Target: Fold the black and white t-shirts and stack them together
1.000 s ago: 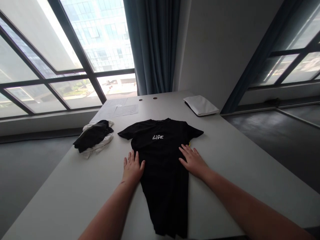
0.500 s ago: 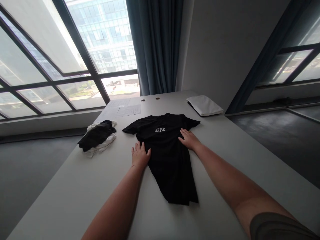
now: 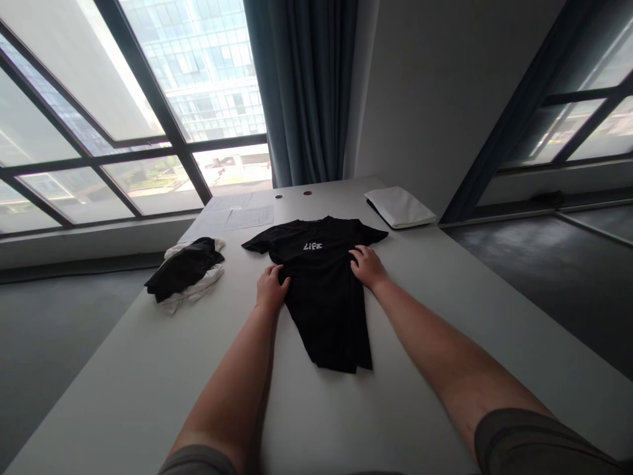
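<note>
A black T-shirt (image 3: 321, 303) with a white "LIFE" print lies on a white table (image 3: 148, 376), its lower part narrowed and its hem towards me. My left hand (image 3: 271, 288) rests on the shirt's left side, with the fingers gathered over the edge. My right hand (image 3: 367, 267) sits on the right side just below the sleeve, its fingers on the cloth. Neither hand touches anything else.
To the left lies a rumpled bundle of black and white cloth (image 3: 185, 274). Sheets of paper (image 3: 250, 214) and a folded white pack (image 3: 399, 208) lie at the far end. The table's long edges drop to a grey floor (image 3: 539, 284).
Both hands have moved away from me, and the T-shirt has slid with them up the table. Its hem now lies much farther from me.
</note>
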`<state>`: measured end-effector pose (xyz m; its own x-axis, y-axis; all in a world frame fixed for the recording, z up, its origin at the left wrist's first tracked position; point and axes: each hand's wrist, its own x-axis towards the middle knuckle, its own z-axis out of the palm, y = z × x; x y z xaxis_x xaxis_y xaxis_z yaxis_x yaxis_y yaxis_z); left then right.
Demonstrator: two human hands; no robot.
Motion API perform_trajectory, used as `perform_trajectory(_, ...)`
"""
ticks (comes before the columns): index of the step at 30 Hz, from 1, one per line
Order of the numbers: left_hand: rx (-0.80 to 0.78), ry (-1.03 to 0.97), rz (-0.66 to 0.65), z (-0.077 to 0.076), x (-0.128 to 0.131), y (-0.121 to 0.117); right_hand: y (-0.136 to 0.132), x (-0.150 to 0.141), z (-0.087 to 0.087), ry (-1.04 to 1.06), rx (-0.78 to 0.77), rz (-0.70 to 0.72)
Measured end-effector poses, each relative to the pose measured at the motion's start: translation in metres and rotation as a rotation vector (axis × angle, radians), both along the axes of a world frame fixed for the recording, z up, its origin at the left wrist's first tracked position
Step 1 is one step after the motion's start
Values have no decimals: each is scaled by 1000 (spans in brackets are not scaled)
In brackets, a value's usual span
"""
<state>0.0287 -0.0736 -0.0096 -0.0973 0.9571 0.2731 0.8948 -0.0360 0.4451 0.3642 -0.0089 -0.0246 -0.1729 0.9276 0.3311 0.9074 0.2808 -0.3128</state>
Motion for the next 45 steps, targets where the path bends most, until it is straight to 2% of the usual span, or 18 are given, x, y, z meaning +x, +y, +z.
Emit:
perform_trajectory(2,6,-12,-6,3,1,-22,-33,-2,4,117,106,59)
perform_trajectory(4,-55,16,-101,6,1,-51,-77,-4,9,208,118,246)
perform_trajectory(6,-131,60,-302,11,1,-81,-124,-5,17,252,-4,494)
perform_trajectory(8,-172,83,-443,16,1,-105,-167,-6,25,193,-205,740)
perform_trajectory(11,-194,119,-615,23,6,-129,-208,-7,34,97,-298,838)
perform_trajectory(13,-174,149,-733,24,15,-137,-217,-9,35,89,-285,832)
perform_trajectory(15,-149,162,-796,23,28,-143,-217,-11,33,125,-236,811)
perform_trajectory(18,-119,146,-797,21,49,-149,-210,-16,29,193,-149,787)
perform_trajectory(21,-80,122,-805,20,59,-150,-205,-18,28,311,-127,724)
perform_trajectory(26,-14,133,-657,19,57,-144,-202,-13,28,513,-173,544)
perform_trajectory(34,104,199,-260,26,55,-137,-200,-15,25,493,-167,524)
perform_trajectory(38,122,192,-110,32,33,-127,-197,-8,29,502,-187,470)
perform_trajectory(45,170,63,74,43,-24,-120,-182,17,31,535,-138,323)
